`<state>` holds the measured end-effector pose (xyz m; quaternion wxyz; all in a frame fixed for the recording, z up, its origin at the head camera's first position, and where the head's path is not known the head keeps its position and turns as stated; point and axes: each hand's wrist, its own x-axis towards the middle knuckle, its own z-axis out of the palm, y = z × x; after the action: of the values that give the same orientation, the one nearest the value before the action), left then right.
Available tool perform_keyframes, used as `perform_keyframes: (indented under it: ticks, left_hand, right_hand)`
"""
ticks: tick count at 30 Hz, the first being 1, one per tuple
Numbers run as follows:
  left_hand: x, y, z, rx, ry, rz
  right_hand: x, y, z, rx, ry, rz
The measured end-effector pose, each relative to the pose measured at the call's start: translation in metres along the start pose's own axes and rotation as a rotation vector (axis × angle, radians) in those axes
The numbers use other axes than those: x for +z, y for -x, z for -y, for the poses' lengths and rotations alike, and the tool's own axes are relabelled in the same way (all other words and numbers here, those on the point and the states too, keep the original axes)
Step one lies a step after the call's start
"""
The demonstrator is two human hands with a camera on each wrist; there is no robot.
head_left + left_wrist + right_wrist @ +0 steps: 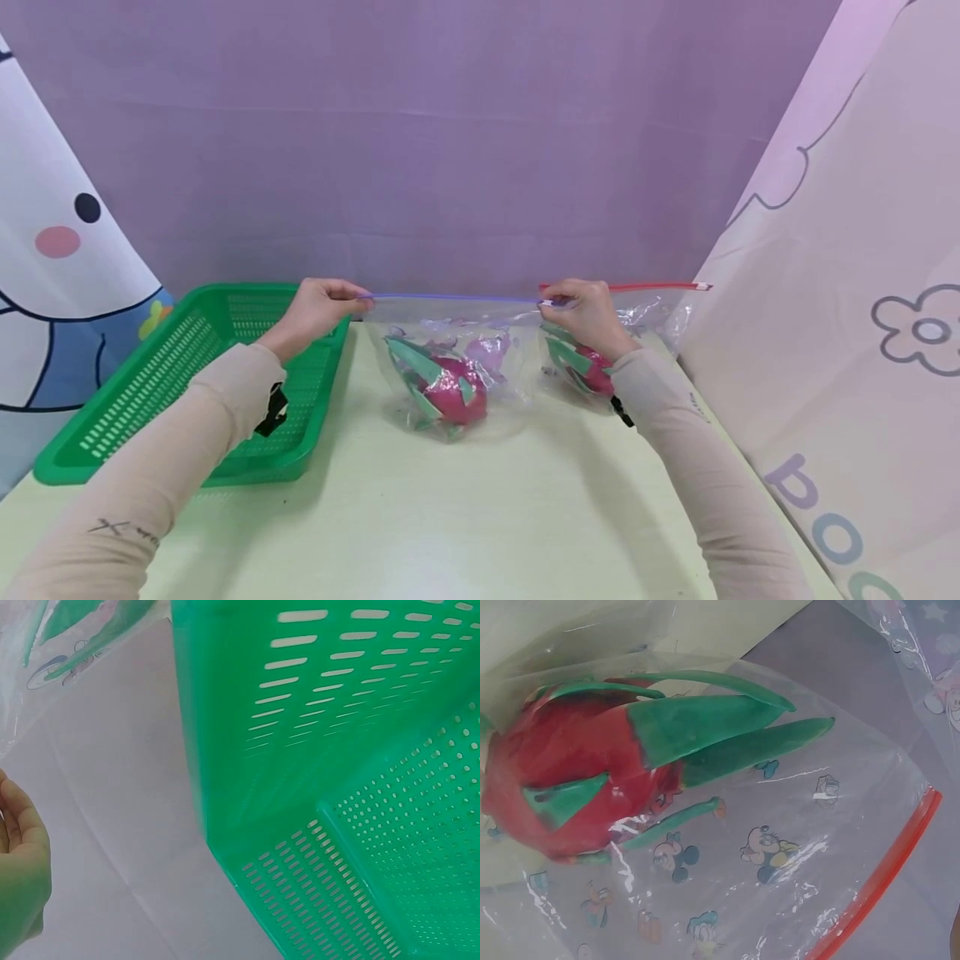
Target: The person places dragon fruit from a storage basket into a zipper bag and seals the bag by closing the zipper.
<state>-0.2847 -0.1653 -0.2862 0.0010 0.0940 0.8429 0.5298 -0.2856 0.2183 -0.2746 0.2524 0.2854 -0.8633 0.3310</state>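
Note:
A clear zip bag [517, 367] with a purple zip strip holds a dragon fruit [456, 396], red with green scales. My left hand [318, 312] pinches the left end of the purple strip; in the left wrist view only part of that hand [22, 862] shows. At the strip's other end my right hand [581, 312] pinches near the white slider. Behind the right hand lies a second zip bag [660, 312], red-stripped, with another dragon fruit [596, 371] inside. In the right wrist view this red-stripped bag [840, 847] shows cartoon prints around its fruit [577, 765].
A green perforated basket [315, 417] stands on the left of the pale table [450, 525], beneath my left forearm. Purple cloth [450, 150] hangs at the back. Printed cloths [847, 292] border both sides.

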Motion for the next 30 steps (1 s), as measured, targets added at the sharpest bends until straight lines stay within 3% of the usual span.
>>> perform_keyframes:
  ticks: [20, 30]
  left_hand:
    - [0.001, 0.003, -0.002, 0.006, 0.019, -0.008]
    - [0.006, 0.007, 0.000, -0.010, -0.028, 0.058]
  right_hand:
    - [-0.008, 0.004, 0.001, 0.022, 0.019, 0.028]
    - [-0.004, 0.022, -0.005, 0.001, 0.030, 0.052]
